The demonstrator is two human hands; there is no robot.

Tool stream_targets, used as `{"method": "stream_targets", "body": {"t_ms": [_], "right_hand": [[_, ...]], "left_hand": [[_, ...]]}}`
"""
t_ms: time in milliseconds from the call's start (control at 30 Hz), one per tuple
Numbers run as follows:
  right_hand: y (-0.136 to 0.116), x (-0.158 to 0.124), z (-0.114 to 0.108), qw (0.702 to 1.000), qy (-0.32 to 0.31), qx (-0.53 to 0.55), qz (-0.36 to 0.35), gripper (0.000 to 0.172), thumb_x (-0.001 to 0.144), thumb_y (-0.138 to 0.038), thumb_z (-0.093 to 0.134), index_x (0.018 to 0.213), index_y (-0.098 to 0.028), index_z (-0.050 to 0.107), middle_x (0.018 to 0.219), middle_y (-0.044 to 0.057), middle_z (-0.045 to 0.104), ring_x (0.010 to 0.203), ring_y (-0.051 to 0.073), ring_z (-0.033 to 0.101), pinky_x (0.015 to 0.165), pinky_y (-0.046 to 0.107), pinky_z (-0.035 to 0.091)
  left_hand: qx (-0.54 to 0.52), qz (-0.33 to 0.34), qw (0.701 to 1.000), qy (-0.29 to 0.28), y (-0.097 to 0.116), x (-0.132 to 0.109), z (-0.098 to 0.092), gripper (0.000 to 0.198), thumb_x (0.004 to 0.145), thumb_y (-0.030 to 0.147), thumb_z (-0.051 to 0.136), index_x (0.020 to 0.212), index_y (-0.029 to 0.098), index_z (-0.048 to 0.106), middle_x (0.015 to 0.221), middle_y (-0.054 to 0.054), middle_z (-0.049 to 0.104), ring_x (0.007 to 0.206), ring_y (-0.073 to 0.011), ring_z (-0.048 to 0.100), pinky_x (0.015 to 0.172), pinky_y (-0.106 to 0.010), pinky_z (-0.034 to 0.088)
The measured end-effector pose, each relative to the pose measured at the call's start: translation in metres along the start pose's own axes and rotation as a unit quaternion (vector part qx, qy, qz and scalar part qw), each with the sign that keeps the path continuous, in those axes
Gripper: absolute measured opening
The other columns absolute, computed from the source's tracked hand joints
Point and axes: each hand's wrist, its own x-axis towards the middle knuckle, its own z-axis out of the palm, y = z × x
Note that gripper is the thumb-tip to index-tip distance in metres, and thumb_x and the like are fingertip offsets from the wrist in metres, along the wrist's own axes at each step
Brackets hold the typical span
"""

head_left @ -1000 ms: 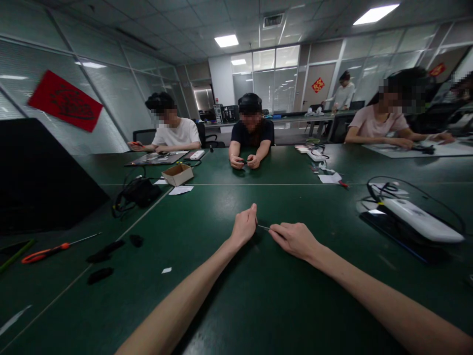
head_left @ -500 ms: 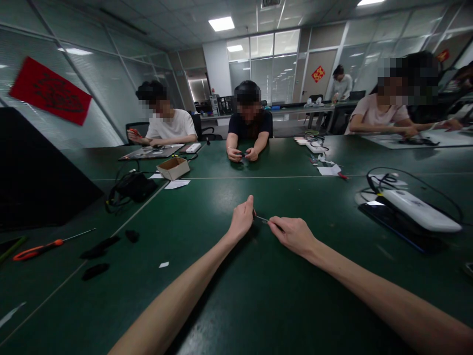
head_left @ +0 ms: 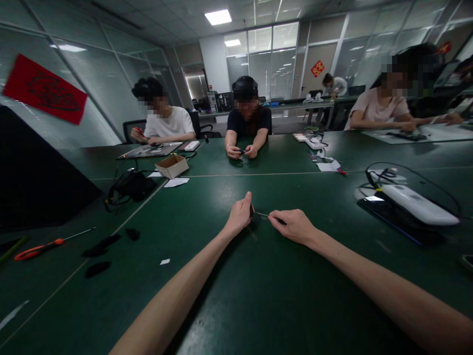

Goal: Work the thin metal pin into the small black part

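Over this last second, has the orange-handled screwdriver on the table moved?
No; against the table's pale seam, the orange-handled screwdriver lies in the same place.

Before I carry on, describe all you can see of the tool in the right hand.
The tool has a thin, straight, grey shaft that looks like metal. Its dark part, probably the handle, is gripped in the right hand and mostly hidden. The shaft, nearly level in view, points toward the dark item in the left hand. Whether its tip touches that item I can't tell.
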Motion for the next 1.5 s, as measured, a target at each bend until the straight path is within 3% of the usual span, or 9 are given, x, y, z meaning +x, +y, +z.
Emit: {"method": "stream_targets", "body": {"t_ms": [467, 767, 1033, 1233, 1500], "right_hand": [[0.000, 0.001, -0.001, 1.000, -0.026, -0.003, -0.015, 0.034, 0.095, -0.038, 0.034, 0.095, -0.021, 0.063, 0.071, 0.001, 0.064, 0.058, 0.010, 0.055, 0.057, 0.022, 0.037], [0.001, 0.000, 0.000, 0.999, -0.028, -0.031, 0.001, 0.036, 0.095, -0.040, 0.031, 0.094, -0.021, 0.062, 0.071, 0.001, 0.063, 0.060, 0.011, 0.056, 0.058, 0.022, 0.036], [-0.003, -0.003, -0.002, 1.000, -0.014, -0.001, 0.023, 0.037, 0.095, -0.041, 0.031, 0.094, -0.020, 0.062, 0.072, 0.002, 0.063, 0.058, 0.011, 0.056, 0.057, 0.022, 0.038], [0.010, 0.002, -0.003, 0.983, 0.075, 0.069, 0.151, 0.043, 0.097, -0.040, 0.022, 0.100, -0.018, 0.059, 0.065, 0.001, 0.061, 0.049, 0.010, 0.053, 0.046, 0.020, 0.036], [0.002, 0.000, -0.007, 1.000, -0.002, 0.013, 0.019, 0.035, 0.094, -0.039, 0.033, 0.093, -0.021, 0.063, 0.069, 0.001, 0.063, 0.057, 0.011, 0.056, 0.056, 0.022, 0.038]], "left_hand": [[0.076, 0.046, 0.996, 0.019, 0.002, -0.002, 0.001, 0.063, 0.084, 0.065, 0.022, 0.055, 0.016, 0.049, 0.043, 0.000, 0.045, 0.043, -0.0119, 0.046, 0.046, -0.022, 0.032], [0.148, 0.125, 0.977, 0.092, 0.002, -0.004, 0.007, 0.059, 0.090, 0.054, 0.022, 0.057, 0.016, 0.052, 0.054, -0.001, 0.053, 0.054, -0.0127, 0.051, 0.056, -0.024, 0.032], [0.139, 0.082, 0.983, 0.085, 0.002, -0.002, 0.008, 0.060, 0.089, 0.057, 0.021, 0.058, 0.016, 0.054, 0.052, -0.001, 0.054, 0.055, -0.0138, 0.053, 0.058, -0.024, 0.035], [0.124, 0.080, 0.988, 0.044, 0.005, -0.004, 0.009, 0.060, 0.086, 0.062, 0.026, 0.058, 0.016, 0.052, 0.052, -0.002, 0.055, 0.053, -0.0138, 0.053, 0.055, -0.023, 0.036], [0.002, 0.005, 1.000, 0.010, 0.002, -0.003, 0.004, 0.062, 0.081, 0.070, 0.021, 0.060, 0.017, 0.046, 0.042, 0.002, 0.042, 0.032, -0.0095, 0.037, 0.035, -0.021, 0.024]]}}
